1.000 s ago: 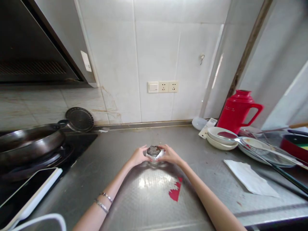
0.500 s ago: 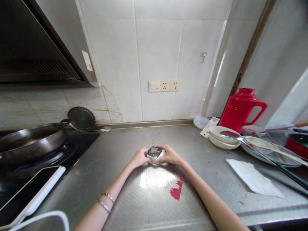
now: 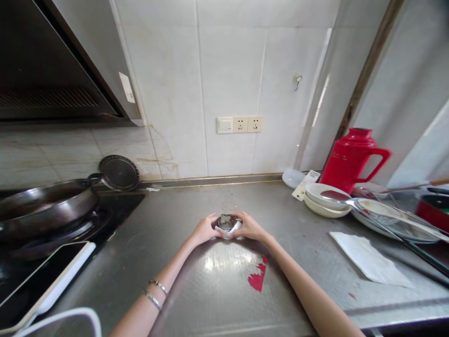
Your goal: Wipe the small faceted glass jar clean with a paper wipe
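A small round, shiny, glass-like bowl [image 3: 227,221] sits on the steel counter in front of me, its inside grey and silvery. Something white, perhaps tissue or paper [image 3: 228,231], lies along its near side. My left hand [image 3: 206,229] curves around the bowl's left side, thumb at the front. From the right, my right hand [image 3: 248,226] clasps the opposite side in the same way. Parts of the bowl's sides are hidden by my fingers. Nearer to me, a torn scrap of red paper [image 3: 257,279] lies flat between my forearms.
At left, a pan [image 3: 49,203] stands on the stove, with a phone-like device [image 3: 45,285] and white cable in front. On the right are a red thermos [image 3: 351,159], stacked bowls [image 3: 326,211], plates with utensils [image 3: 386,227] and a white napkin [image 3: 368,260].
Both hands stay around the bowl in nearly the same place. Only a very slight shift of the bowl and the fingers shows.
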Demonstrator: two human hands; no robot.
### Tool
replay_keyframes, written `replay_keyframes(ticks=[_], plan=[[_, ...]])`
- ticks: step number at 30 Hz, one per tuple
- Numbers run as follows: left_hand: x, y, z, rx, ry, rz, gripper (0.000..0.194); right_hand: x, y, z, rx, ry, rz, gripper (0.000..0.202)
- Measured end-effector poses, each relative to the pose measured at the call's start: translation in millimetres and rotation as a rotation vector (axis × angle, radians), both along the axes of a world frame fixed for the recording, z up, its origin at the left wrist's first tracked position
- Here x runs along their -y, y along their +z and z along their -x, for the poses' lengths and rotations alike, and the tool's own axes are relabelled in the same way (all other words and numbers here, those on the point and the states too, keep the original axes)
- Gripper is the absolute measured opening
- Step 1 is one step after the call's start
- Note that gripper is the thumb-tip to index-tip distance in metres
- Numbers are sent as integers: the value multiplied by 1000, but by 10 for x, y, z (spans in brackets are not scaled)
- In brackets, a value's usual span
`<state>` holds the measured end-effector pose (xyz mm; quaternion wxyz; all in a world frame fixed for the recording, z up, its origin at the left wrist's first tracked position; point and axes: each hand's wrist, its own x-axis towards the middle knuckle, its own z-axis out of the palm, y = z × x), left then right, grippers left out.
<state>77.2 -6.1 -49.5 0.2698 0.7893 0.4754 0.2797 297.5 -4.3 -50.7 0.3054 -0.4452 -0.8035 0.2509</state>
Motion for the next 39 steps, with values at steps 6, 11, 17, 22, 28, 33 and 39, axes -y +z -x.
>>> replay_keyframes(ticks=[6, 11, 17, 22, 28, 33, 39], plan=[[7, -4, -8, 6, 21, -12, 66, -9, -29, -4, -4, -9, -10, 76], [5, -29, -9, 30, 15, -29, 65, -29, -66, -16, -5, -13, -16, 79], [-9, -70, 3, 26, 3, -60, 63, -21, -82, 2, -23, -5, 6, 79], [6, -83, 0, -58, -23, -140, 60, -27, -17, -75, 64, -8, 64, 89], [-4, -96, 18, -153, 17, -122, 97, -89, 133, -341, 129, -14, 40, 49], [-15, -118, 52, -182, 71, -37, 119, -79, 182, -350, 114, 107, 159, 29], [35, -63, 73, -150, 37, 15, 125, -36, 203, -270, 144, 122, 204, 24]])
